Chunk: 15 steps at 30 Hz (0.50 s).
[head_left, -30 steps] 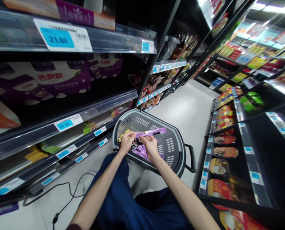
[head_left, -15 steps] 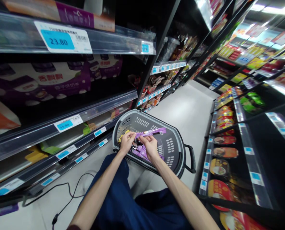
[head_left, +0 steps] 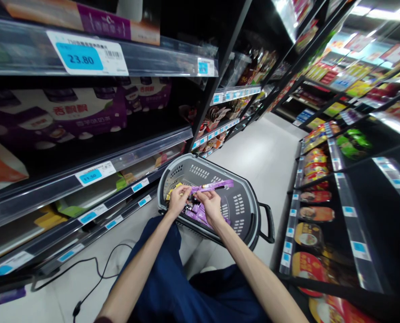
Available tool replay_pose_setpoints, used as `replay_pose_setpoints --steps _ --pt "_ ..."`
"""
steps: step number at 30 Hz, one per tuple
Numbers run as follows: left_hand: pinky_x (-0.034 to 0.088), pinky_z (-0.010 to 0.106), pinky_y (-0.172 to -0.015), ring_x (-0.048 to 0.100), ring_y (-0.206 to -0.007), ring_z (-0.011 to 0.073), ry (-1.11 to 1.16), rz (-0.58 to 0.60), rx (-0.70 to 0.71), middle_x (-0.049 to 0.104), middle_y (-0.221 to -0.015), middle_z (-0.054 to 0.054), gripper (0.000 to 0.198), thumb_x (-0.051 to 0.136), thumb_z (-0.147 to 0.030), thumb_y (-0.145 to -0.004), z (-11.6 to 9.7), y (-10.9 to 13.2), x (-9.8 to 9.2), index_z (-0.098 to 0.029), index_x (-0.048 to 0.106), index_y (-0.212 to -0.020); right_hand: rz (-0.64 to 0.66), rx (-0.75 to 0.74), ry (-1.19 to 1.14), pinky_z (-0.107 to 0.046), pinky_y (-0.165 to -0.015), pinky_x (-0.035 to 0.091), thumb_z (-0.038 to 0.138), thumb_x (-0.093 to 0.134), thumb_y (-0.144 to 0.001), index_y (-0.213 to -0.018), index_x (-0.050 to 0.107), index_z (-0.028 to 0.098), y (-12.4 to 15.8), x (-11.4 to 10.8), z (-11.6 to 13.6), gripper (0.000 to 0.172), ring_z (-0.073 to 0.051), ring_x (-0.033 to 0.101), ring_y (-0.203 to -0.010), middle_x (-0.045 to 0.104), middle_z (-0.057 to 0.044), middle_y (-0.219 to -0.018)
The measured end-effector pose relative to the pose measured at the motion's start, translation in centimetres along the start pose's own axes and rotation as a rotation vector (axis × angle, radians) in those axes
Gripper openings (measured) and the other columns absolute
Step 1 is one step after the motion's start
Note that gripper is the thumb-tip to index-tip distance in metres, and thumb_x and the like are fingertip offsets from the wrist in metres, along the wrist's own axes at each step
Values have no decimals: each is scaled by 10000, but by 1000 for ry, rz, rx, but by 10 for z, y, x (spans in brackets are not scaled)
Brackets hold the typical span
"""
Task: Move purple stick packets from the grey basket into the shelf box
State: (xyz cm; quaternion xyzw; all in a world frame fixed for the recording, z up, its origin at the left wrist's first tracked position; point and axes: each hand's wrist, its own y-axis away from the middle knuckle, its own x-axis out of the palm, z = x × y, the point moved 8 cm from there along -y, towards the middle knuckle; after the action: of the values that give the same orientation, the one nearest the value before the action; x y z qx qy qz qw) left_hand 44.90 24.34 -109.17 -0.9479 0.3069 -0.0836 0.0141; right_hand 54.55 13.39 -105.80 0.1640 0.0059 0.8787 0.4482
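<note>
Hardly anything has moved since the earlier frame: both hands stay near the middle of the picture. The left hand (head_left: pixel 178 200) pinches the left end of a thin purple packet (head_left: pixel 218 184) between thumb and fingers, with almost no gap. The right hand (head_left: pixel 210 206) has its fingertips close together at the packet's lower edge; I cannot tell if they pinch it too. The packet points right, above the inside of a grey basket (head_left: pixel 243 190). More purple packets (head_left: pixel 196 213) lie in the basket below the hands. Something yellow (head_left: pixel 170 193) shows beside the left hand. Purple boxes (head_left: pixel 85 112) sit on a shelf at the upper left.
</note>
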Motion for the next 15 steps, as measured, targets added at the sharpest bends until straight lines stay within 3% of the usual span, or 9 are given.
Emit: replay_pose_setpoints --steps 7,15 --pt "460 194 -413 625 -638 153 -42 17 29 700 -883 84 318 622 -421 -852 -1 -1 2 -131 718 -941 -27 63 -69 -296 -783 577 237 882 -504 -796 639 156 -3 -5 -8 388 -138 660 -677 668 5 -709" --pt "536 230 -563 649 -741 168 -78 33 82 697 -962 94 260 638 -320 -838 2 -3 3 -139 734 -997 -43 67 -101 -281 -785 591 254 916 -477 -774 639 160 -6 -10 -10 417 -133 661 -681 670 13 -703"
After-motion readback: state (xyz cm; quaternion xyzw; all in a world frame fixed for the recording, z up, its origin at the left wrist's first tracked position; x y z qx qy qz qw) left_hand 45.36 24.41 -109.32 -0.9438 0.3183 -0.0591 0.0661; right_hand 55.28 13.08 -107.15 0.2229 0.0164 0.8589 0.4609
